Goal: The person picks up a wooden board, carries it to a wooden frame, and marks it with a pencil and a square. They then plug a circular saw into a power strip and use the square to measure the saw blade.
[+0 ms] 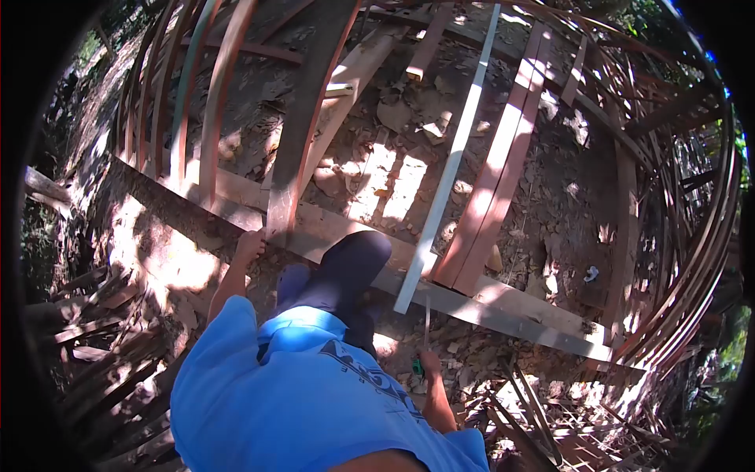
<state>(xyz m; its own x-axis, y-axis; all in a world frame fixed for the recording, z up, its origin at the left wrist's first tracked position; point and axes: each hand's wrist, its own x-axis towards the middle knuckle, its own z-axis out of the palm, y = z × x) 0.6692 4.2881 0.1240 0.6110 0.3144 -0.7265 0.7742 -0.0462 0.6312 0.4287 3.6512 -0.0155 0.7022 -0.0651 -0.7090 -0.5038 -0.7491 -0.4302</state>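
Observation:
My left hand [251, 245] is closed at the lower end of a wide, dark wooden plank [292, 141]. That plank's foot rests by a long horizontal beam [322, 228]. Lower right, my right hand [430, 363] is closed round a thin, long tool [427, 322] with green at its handle. Its narrow, straight part points up towards the beam; its exact kind is too small to make out. A pale, narrow strip of wood [452, 169] lies across the beam, beside two reddish planks [495, 169] set side by side.
Several upright planks [220, 102] lean at the upper left. Bent slats [708, 267] curve along the right side. Dry leaves and wood scraps [393, 114] cover the ground. Broken wood [94, 330] lies at lower left, and loose sticks [535, 425] at lower right.

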